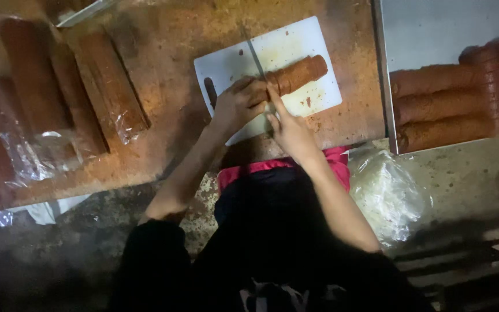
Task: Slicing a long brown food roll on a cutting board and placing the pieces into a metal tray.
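A white cutting board [295, 40] lies on a brown, crumb-dusted wooden table [174, 34]. On it rests a reddish-brown cylindrical roll [301, 72], lying slanted. My left hand [239, 104] is shut on the handle of a knife [254, 56], whose long blade points away from me and meets the roll's near end. My right hand [289, 128] lies just right of it, fingers stretched up against that end of the roll.
Several plastic-wrapped brown rolls [108, 81] lie at the left of the table. A metal tray [434, 29] at the right holds several unwrapped rolls [440, 104]. A crumpled clear plastic bag [388, 196] sits below the tray.
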